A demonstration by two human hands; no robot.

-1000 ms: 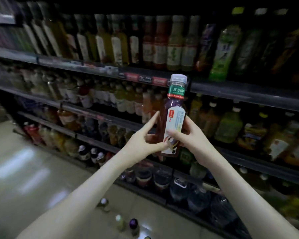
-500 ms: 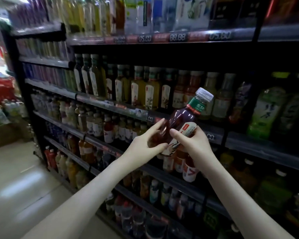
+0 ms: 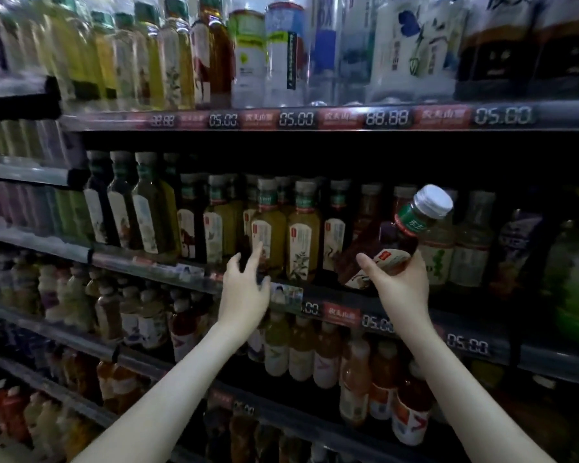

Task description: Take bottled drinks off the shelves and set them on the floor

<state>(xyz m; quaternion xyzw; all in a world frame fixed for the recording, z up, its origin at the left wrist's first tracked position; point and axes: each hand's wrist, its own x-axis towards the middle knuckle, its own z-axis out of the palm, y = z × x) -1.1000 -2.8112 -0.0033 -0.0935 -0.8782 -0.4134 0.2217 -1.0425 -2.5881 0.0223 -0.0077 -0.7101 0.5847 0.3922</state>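
Gripping the dark red bottle [image 3: 393,238] low around its label, my right hand [image 3: 400,289] tilts it so the white cap [image 3: 432,202] points to one o'clock, just in front of the middle shelf [image 3: 398,324]. At nine o'clock from it my left hand [image 3: 244,292] hovers with fingers loosely spread, holding nothing (fingertips before a yellow-green bottle [image 3: 270,228]).
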